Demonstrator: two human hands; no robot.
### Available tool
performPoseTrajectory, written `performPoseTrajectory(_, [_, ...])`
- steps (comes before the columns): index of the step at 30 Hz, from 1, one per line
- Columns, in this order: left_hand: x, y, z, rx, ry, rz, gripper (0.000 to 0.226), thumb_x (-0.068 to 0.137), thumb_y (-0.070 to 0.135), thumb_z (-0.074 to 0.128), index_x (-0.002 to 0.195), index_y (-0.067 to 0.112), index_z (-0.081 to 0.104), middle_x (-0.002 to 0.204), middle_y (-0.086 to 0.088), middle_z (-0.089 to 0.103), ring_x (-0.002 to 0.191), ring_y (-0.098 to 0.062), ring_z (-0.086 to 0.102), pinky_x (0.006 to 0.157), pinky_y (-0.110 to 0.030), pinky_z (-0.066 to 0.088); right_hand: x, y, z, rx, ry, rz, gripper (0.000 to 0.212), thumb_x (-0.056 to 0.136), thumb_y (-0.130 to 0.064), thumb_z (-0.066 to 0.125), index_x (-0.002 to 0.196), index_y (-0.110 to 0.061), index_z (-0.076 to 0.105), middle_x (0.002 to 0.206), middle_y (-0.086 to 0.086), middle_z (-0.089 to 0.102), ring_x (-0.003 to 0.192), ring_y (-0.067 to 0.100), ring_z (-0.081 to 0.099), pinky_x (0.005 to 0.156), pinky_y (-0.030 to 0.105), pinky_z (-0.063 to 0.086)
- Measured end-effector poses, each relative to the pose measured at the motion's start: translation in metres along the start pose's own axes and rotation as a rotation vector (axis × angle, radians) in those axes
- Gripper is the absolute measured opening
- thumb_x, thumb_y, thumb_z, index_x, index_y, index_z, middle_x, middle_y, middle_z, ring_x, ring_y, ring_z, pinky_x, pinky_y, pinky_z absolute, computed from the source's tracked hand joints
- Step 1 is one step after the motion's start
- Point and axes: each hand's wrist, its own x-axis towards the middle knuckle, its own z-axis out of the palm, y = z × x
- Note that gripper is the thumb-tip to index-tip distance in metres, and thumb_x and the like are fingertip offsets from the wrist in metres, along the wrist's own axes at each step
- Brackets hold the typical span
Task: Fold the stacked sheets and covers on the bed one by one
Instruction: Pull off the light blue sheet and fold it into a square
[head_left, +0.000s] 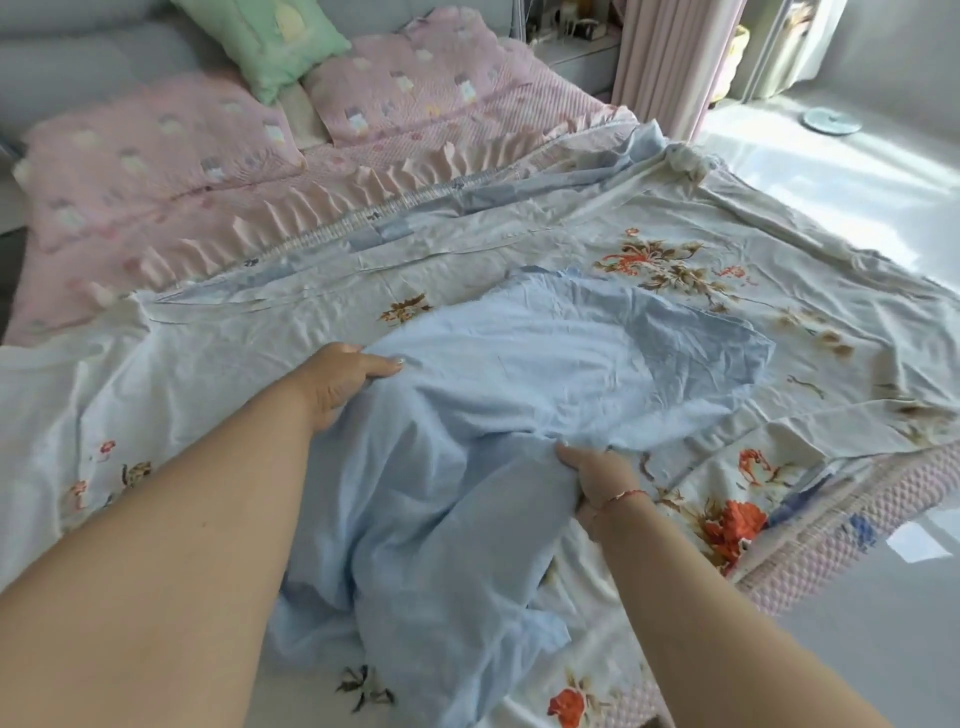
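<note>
Nearest me, my two bare forearms reach out over one crumpled pale blue cotton sheet (467, 467), which spills from about 6 o'clock, at the bed's near edge, up toward 1 o'clock, so I judge its long axis runs away from me and slightly right. My right hand (597, 475), a thin red bracelet (623, 494) at its wrist, sits closer to me at roughly 4 o'clock of the blue heap, fingers curled shut and bunching a fistful of its edge. My left hand (340, 384) lies farther out at about 10 o'clock, fingers closed over a raised fold, thumb hidden under the cloth. The free far end lies flat beyond both hands, so the coming lift probably has to draw it toward me. Under it spreads one white floral-printed cover (701, 291), other layers showing at its far edge. Beyond, at 11 to 12 o'clock, rest two pink quilted pillows (156, 150) and one green cushion (260, 36).
</note>
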Motion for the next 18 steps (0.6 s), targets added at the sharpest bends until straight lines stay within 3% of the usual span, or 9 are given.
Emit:
performPoseTrajectory(3, [-0.018,0.026,-0.013,-0.162,0.053,0.082,0.027,0.085,0.009,0.070,0.109,-0.002,0.065,0.097,-0.014,0.071,0.074,-0.020,0.071,0.066,-0.029,0.057,-0.019,-0.071,0.001,0.102,-0.044,-0.145,0.030,0.080,-0.017,0.075,0.102,-0.003,0.060,0.089,0.016,0.068,0.077,0.031,0.066,0.082,0.051,0.055])
performPoseTrajectory(6, [-0.038,0.059,-0.023,-0.363,0.117,0.167,0.007,0.087,0.007,0.066,0.091,0.003,0.069,0.080,-0.009,0.073,0.064,-0.017,0.071,0.062,-0.029,0.057,-0.050,-0.135,0.008,0.130,-0.148,-0.315,0.016,0.084,-0.016,0.071,0.094,-0.009,0.061,0.093,0.017,0.067,0.086,0.033,0.065,0.084,0.053,0.053])
performPoseTrajectory(10, [-0.062,0.095,-0.042,-0.534,0.215,0.227,0.008,0.089,0.013,0.064,0.089,0.006,0.068,0.086,-0.008,0.072,0.070,-0.020,0.069,0.067,-0.032,0.055,-0.089,-0.183,0.019,-0.130,-0.430,-0.417,0.040,0.077,0.007,0.069,0.112,-0.009,0.058,0.104,0.017,0.065,0.094,0.036,0.063,0.088,0.055,0.051])
performPoseTrajectory(15, [-0.099,0.119,-0.088,-0.631,0.348,0.306,0.033,0.081,0.020,0.067,0.111,0.007,0.067,0.110,-0.011,0.069,0.098,-0.028,0.066,0.083,-0.037,0.052,-0.103,-0.259,0.018,-0.219,-0.328,-0.527,0.022,0.088,0.008,0.055,0.105,-0.003,0.062,0.103,0.014,0.063,0.077,0.026,0.060,0.076,0.040,0.052])
performPoseTrajectory(17, [-0.115,0.124,-0.105,-0.654,0.364,0.308,0.025,0.085,0.019,0.062,0.106,0.006,0.067,0.109,-0.013,0.069,0.097,-0.029,0.065,0.081,-0.038,0.052,-0.103,-0.294,0.018,-0.212,-0.291,-0.588,0.019,0.091,0.001,0.054,0.109,-0.002,0.061,0.104,0.011,0.061,0.077,0.022,0.059,0.070,0.035,0.053])
performPoseTrajectory(18, [-0.122,0.126,-0.112,-0.650,0.375,0.309,0.019,0.088,0.016,0.059,0.101,0.006,0.068,0.104,-0.013,0.070,0.092,-0.029,0.065,0.078,-0.037,0.052,-0.103,-0.310,0.019,-0.223,-0.285,-0.609,0.023,0.092,-0.004,0.055,0.115,-0.002,0.059,0.107,0.010,0.061,0.082,0.022,0.060,0.074,0.035,0.053])
